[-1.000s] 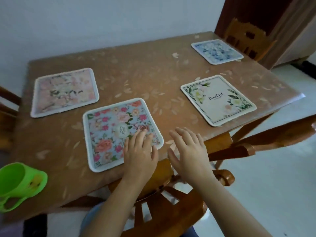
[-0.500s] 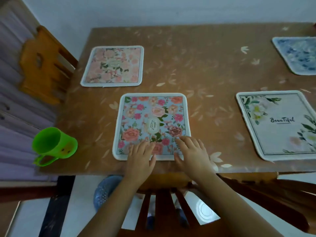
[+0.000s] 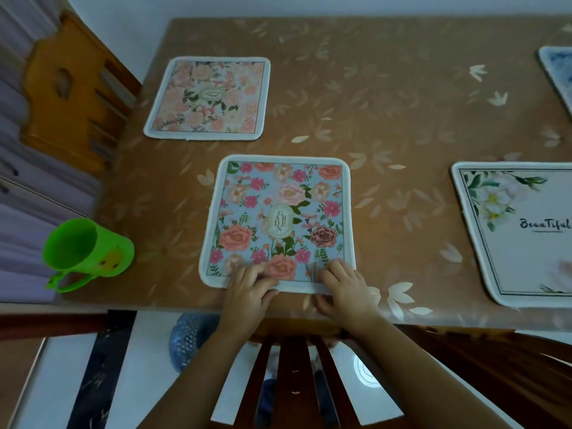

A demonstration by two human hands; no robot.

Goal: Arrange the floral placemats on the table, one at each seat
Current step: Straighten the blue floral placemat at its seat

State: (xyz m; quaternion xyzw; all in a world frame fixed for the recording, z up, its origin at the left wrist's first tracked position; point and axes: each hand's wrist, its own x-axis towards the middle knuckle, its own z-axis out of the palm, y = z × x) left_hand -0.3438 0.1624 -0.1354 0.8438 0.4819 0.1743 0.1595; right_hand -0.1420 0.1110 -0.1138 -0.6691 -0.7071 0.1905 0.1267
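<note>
Blue floral placemat lay flat on bench; left hand and right hand pinched its near edge.

Four mats lie flat on the worktop. The near placemat sits just behind the front edge, before the near chair. The left hand and right hand hold its near edge, side by side. Behind it and slightly left lies the far placemat, beside the left chair. The right placemat lies well to the right, with the corner placemat behind it. A cup stands at the worktop's front left corner.
</note>
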